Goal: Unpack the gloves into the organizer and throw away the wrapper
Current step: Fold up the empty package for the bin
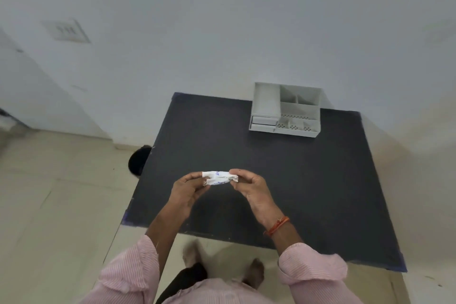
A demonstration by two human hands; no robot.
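A small white packet with blue print, the glove wrapper [219, 177], is held above the near part of the dark table [320, 192]. My left hand [188, 189] pinches its left end and my right hand [249, 186] pinches its right end. The packet looks crumpled; I cannot tell whether it is torn open, and no gloves show. A grey plastic organizer [266, 103] with several compartments and small drawers stands at the table's far edge, right of centre, well beyond both hands.
A black round object [138, 159], possibly a bin, sits on the floor at the table's left edge. A white wall rises behind the table. Beige floor tiles lie to the left. My feet stand below the table's near edge.
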